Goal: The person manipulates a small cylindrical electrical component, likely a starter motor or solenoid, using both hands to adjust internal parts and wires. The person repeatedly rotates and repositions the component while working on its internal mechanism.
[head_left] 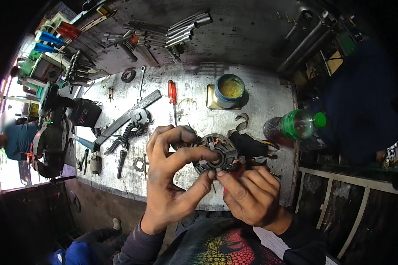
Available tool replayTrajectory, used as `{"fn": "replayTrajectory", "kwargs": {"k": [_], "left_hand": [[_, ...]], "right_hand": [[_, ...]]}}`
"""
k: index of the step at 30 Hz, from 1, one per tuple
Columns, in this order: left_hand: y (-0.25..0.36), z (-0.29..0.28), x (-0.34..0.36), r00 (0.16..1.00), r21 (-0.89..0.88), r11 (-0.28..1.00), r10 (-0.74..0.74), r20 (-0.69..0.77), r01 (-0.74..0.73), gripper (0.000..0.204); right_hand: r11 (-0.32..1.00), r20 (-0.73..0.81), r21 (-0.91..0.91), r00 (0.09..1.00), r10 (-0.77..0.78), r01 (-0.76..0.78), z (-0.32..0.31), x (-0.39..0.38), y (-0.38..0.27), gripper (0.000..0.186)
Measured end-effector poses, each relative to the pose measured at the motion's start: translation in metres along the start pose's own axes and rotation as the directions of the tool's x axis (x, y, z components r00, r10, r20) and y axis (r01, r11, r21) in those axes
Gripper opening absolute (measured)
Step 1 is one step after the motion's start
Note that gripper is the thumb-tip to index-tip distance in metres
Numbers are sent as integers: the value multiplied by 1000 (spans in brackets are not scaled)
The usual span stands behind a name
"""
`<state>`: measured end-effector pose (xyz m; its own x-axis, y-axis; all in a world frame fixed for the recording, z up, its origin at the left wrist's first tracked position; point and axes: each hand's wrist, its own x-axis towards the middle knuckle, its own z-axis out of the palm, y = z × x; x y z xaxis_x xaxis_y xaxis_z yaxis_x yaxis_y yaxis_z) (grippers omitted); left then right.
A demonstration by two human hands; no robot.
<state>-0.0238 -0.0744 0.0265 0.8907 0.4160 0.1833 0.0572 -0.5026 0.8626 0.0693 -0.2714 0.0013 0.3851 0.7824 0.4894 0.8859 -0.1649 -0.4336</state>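
Observation:
Above the near edge of the bench I have a round, dark metal brush holder [227,148] with copper leads and a ring in its middle. My left hand [174,174] grips it, the index finger bent over the central ring and the thumb at the lower rim. My right hand [254,192] is closed at the lower right rim, thumb and index fingertips pinched by a small grey piece. The thumb tips nearly meet. What the other right fingers hold is hidden. Just behind lies a dark tool with black and yellow handles [269,150].
On the metal bench [188,115] are a red-handled screwdriver [172,92], an open tub of yellowish grease [230,88], a green-capped bottle [296,124], a hammer [85,142] and a coiled black cable [132,132]. Sockets [188,31] lie at the back. Other people are at both sides.

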Motion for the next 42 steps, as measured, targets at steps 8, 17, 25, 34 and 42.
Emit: {"fn": "replayTrajectory", "kwargs": {"k": [8, 17, 25, 34, 42], "left_hand": [[-9, 2, -3, 1000, -89, 996, -8, -11, 7, 35], [-28, -2, -4, 982, 6, 983, 185, 41, -185, 40], [-60, 13, -1, 917, -161, 904, 382, -120, -397, 36], [-61, 15, 3, 933, -309, 880, 339, -122, -360, 23], [-73, 22, 6, 893, -318, 835, 410, -185, -449, 22]], "right_hand": [[936, -26, 325, 987, 156, -139, -26, 19, 33, 71], [575, 299, 745, 940, 165, -338, -5, 44, 58, 89], [592, 202, 745, 950, 240, -308, 24, 37, 39, 84], [618, 177, 751, 972, 154, -235, 25, 39, 39, 89], [567, 65, 810, 985, 163, -147, 42, 32, 42, 75]]}}
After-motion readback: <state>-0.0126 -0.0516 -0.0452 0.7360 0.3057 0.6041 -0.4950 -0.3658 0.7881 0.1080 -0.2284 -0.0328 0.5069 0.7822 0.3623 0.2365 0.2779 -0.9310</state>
